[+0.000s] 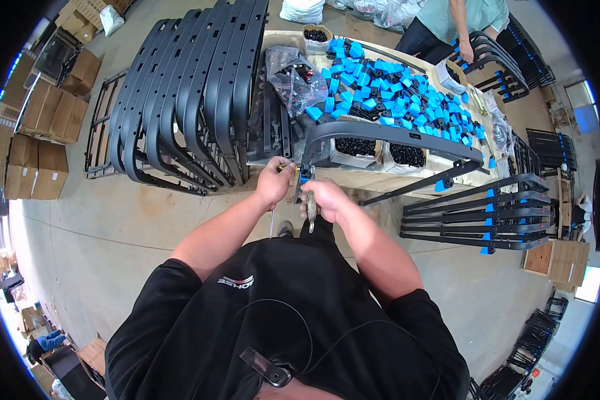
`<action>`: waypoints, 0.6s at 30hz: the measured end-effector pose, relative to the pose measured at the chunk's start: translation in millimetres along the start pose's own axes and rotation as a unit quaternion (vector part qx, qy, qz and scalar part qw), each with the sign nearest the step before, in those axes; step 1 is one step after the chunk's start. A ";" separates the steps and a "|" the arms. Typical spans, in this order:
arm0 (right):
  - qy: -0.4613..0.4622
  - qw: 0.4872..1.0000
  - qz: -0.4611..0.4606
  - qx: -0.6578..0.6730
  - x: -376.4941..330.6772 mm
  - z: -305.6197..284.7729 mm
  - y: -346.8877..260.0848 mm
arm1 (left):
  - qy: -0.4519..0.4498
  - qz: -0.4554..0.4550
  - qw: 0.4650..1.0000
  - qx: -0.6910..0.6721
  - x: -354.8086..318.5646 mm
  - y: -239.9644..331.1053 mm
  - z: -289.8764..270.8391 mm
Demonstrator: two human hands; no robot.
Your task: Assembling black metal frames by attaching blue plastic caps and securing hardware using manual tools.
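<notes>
At the near edge of the table, a dark curved metal frame (397, 133) lies with one end between my two hands. My left hand (275, 181) is closed left of that end, on a thin rod-like tool with a yellow part; its slim shaft (272, 223) points down toward me. My right hand (327, 199) is wrapped round a metal hand tool (311, 217), its worn handle pointing toward me. The tool's head is partly hidden at the frame end, so its exact kind is unclear. A small blue piece (305, 178) shows at that end, above my right hand.
Many blue-and-black plastic parts (380, 87) cover the table (447, 172), with boxes of small black pieces (407, 157) and a clear bag (297, 80). Dark frames (180, 87) stand stacked at left; more frames (477, 217) lie at right. A person (447, 30) works at the far side.
</notes>
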State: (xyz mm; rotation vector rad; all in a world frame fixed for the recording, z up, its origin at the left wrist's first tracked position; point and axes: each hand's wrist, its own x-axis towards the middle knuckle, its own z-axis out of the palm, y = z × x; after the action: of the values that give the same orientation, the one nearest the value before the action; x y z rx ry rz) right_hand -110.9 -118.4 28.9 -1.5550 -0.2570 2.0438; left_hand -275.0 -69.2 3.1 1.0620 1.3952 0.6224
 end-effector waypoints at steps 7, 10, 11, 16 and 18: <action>0.013 0.995 -0.009 -0.097 9.1 11.1 1.1 | 0.026 0.030 0.999 -0.001 15.2 -15.0 -0.8; -0.031 0.991 -0.010 -0.129 5.7 -8.6 -2.7 | 0.045 0.052 0.997 0.046 3.4 -8.9 5.8; 0.094 0.924 -0.127 -0.349 27.6 -27.5 14.1 | 0.034 0.068 0.996 0.045 7.8 -7.1 15.7; -0.015 0.963 -0.030 -0.267 28.8 -13.8 6.3 | 0.032 0.003 0.999 0.025 16.1 -18.0 12.2; -0.058 0.996 0.007 -0.073 -6.6 -3.7 -9.0 | 0.052 0.035 0.998 0.013 14.2 -30.3 3.9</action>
State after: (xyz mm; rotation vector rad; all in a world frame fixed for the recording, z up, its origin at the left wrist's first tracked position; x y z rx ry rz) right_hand -103.5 -115.1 37.5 -1.5286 -0.4498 2.1705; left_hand -276.3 -70.9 -30.5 1.1158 1.4639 0.7203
